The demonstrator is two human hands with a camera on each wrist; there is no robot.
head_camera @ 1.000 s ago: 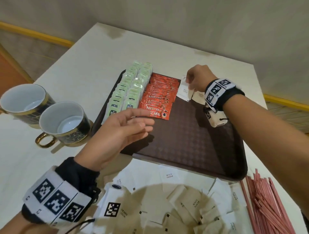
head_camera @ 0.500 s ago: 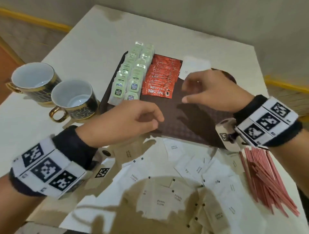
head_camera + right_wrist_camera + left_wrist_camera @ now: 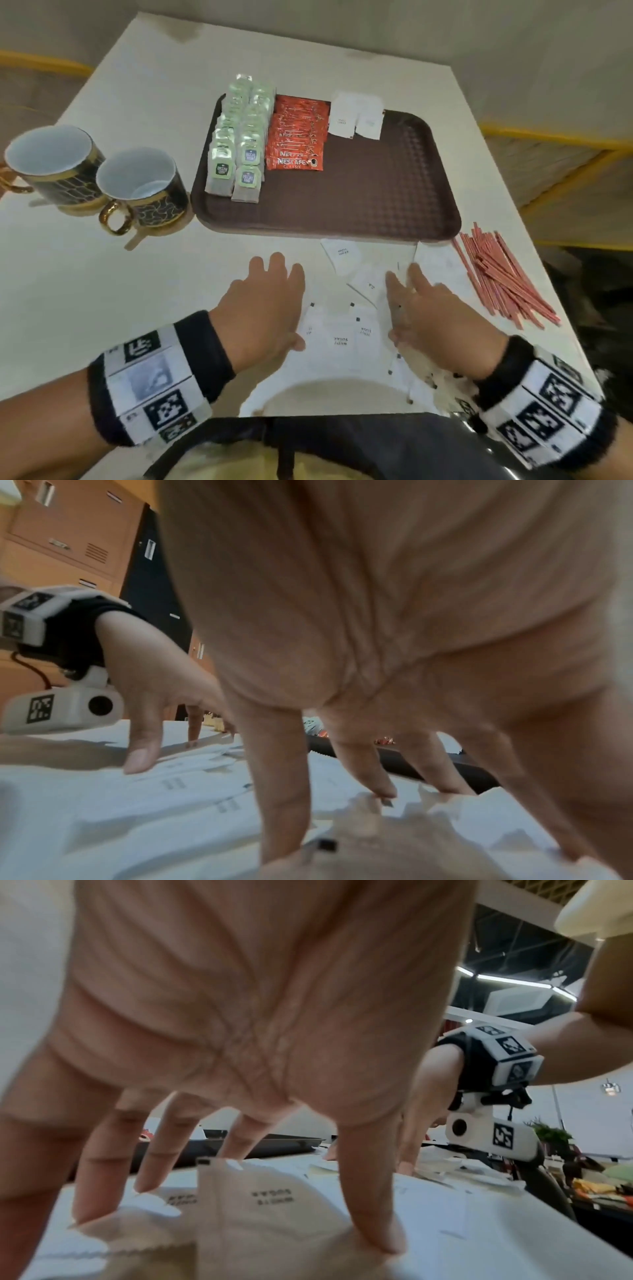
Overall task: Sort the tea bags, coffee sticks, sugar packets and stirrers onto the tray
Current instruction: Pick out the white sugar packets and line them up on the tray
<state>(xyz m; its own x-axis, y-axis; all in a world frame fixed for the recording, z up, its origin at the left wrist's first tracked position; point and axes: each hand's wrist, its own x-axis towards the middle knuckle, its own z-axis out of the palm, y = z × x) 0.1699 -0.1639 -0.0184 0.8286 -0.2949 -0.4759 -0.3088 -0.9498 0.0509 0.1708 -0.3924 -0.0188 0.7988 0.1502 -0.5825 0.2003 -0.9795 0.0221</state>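
**Both hands flat on the loose sugar packets**

The left hand (image 3: 263,308) lies palm down with fingers straight and slightly spread, tips pressing the white sugar packets (image 3: 342,337) scattered on the table (image 3: 137,85). The left wrist view shows its fingertips (image 3: 373,1229) touching paper, nothing pinched. The right hand (image 3: 424,315) is likewise spread, palm down on the packets just right of the left; in the right wrist view its fingertips (image 3: 383,788) press crumpled paper. Packets beneath both palms are hidden, and those nearest the body sit in shadow, their print too blurred to read.

Beyond the fingers lies the tray (image 3: 376,192). On it, far left, are the tea bags (image 3: 239,137) in two overlapping rows; beside them the coffee sticks (image 3: 298,133), only the front one's label readable; then a few sugar packets (image 3: 356,118) at the far edge, overhanging the rim. How many lie stacked there I cannot tell.

Right of the right hand, off the tray, lies the heap of stirrers (image 3: 500,277). Well left of the left hand stand two cups (image 3: 137,188), the farther one's handle cut off by the frame edge.
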